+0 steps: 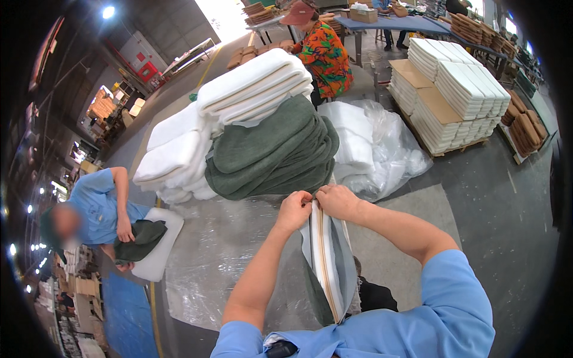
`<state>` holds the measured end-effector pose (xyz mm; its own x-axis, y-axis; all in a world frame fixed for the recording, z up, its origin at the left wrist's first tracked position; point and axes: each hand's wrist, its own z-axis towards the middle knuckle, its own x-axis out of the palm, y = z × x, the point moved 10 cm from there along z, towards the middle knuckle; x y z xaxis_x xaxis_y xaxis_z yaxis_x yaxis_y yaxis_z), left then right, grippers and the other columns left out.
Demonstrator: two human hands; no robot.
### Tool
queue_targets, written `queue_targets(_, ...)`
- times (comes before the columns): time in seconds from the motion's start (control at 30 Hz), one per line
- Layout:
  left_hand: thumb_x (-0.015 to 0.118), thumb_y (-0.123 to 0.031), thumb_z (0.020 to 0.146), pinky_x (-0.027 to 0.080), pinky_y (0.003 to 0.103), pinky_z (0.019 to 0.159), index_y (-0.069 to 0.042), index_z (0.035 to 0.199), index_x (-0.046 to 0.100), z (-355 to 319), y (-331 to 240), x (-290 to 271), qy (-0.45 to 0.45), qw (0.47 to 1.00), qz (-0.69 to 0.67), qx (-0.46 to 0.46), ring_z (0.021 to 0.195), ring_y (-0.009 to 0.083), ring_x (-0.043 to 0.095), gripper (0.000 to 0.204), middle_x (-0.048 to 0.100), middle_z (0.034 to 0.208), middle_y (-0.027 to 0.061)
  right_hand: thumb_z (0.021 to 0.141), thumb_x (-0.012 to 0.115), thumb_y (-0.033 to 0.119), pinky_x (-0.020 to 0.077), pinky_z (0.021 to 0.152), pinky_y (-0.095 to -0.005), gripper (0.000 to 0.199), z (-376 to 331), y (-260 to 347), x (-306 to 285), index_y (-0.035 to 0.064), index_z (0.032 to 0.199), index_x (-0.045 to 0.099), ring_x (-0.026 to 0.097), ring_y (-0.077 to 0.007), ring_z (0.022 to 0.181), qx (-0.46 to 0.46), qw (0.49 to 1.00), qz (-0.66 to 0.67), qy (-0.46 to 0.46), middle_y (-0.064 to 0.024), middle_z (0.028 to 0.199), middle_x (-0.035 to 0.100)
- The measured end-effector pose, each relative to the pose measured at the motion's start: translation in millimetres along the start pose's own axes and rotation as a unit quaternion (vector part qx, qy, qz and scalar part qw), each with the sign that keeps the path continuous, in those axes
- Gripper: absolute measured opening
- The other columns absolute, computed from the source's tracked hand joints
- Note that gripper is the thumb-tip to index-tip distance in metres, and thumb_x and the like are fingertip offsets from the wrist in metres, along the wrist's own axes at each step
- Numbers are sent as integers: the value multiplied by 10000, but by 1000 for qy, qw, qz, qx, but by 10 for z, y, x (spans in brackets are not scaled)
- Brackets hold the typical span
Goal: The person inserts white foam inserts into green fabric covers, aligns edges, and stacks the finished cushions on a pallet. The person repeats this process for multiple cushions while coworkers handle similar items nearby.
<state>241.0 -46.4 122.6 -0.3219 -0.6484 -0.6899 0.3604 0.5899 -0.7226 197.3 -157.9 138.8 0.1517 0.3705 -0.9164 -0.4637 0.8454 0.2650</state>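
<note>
Here, both hands pinch the far top end of a grey fabric cushion cover with a white foam pad inside (327,262), left hand (294,210) and right hand (338,200) nearly touching, equally near; its long axis runs from the fingers back toward the person's chest, just before the stacked green covers (274,155).

My two hands, left hand (293,210) and right hand (338,200), both pinch one cushion cover (325,262) with one zipper seam (323,256); one green cover pile (271,152), layers too folded to count; one white foam stack (253,86) on top, roughly four slabs; one clear plastic sheet (221,250); one pallet of foam (453,95); two other people in view: blue-shirted person (98,209), floral-shirted person (322,53)
</note>
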Motion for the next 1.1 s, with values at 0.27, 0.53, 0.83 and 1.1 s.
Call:
queue_targets(0.27,687,-157,994,579,384,871,-2,1155,760,29,27,36,-48,998,-25,-23,950,268,742,235,753,1114,156,897,652,126,588,858,-485,132,134,-175,-38,7,945,681,716,-384,939,10,997,69,-37,-193,970,705)
queue_targets(0.53,687,-194,994,569,435,884,-21,1102,773,63,151,-69,-60,996,-31,-52,967,343,734,221,753,1066,173,877,636,116,577,859,-494,148,367,-300,35,15,944,721,720,-400,951,41,981,189,4,-194,966,733)
queue_targets(0.83,742,-251,971,552,349,857,-1,1092,724,-60,593,-187,-67,967,-165,-184,931,217,707,278,752,1004,112,918,685,163,589,855,-421,200,587,-222,242,21,1013,789,759,-338,943,119,943,309,41,-187,980,783)
queue_targets(1.1,695,-167,961,518,322,852,-92,1201,600,-423,964,-123,-133,866,-403,-265,964,153,633,269,668,1063,49,906,690,155,587,867,-438,193,860,214,228,27,1005,794,749,-361,946,46,958,277,51,-189,975,777)
